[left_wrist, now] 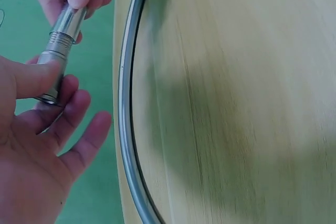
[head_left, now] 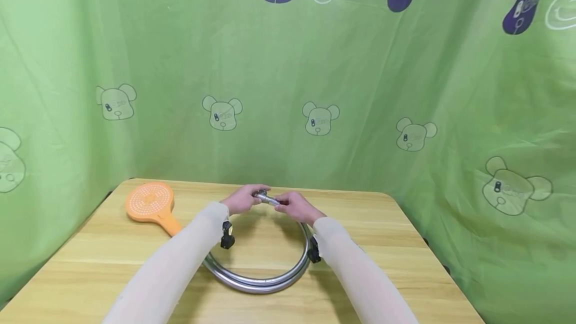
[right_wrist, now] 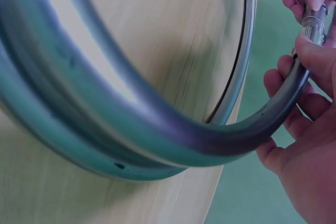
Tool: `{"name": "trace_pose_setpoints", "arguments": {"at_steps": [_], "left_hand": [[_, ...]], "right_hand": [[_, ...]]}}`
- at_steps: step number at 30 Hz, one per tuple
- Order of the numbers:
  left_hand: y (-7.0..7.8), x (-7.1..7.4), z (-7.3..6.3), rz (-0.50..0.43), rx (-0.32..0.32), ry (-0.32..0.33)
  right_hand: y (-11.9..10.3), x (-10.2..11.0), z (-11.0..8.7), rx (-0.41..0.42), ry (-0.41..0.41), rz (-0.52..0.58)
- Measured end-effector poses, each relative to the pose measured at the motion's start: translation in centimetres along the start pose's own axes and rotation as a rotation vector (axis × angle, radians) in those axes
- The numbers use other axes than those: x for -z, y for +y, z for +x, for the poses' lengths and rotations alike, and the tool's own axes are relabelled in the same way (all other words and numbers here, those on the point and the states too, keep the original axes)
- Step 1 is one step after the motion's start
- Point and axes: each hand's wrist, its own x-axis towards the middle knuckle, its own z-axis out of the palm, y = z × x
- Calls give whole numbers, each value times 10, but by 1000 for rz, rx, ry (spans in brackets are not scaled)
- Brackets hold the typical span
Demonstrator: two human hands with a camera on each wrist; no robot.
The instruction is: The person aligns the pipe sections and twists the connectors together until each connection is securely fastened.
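Note:
A silver shower hose (head_left: 256, 286) lies coiled on the table, one end raised between the hands. My left hand (head_left: 243, 199) pinches a metal connector (left_wrist: 48, 74) between thumb and fingers; its other fingers are spread loosely. Opposite it, my right hand (head_left: 299, 208) grips the hose end with its shiny sleeve (right_wrist: 313, 31). Threads (left_wrist: 61, 40) show between the connector and the sleeve, which are in line and touching. An orange shower head (head_left: 150, 201) rests at the left, spray face up, its handle partly hidden by the left forearm.
The wooden table (head_left: 382, 259) has rounded far corners. Behind it and on both sides hangs a green patterned curtain (head_left: 270, 64). Dark wrist cameras (head_left: 227, 236) sit on both sleeves, close to the hose loop.

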Motion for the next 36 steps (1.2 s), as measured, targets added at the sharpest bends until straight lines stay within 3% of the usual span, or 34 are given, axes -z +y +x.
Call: {"name": "trace_pose_setpoints", "arguments": {"at_steps": [5, 14, 22, 31, 36], "left_hand": [[-1, 0, -1, 6, -39, -6], [-1, -1, -1, -13, -29, 4], [1, -4, 0, -24, -26, 21], [0, -6, -1, -64, -27, 32], [-3, -10, 0, -71, -22, 57]], "right_hand": [[2, -2, -1, -7, 5, 16], [-2, -2, 1, -5, 20, -16], [-1, -2, 2, -33, 64, 84], [4, 2, 1, 8, -14, 38], [4, 2, -1, -14, -51, 82]]}}
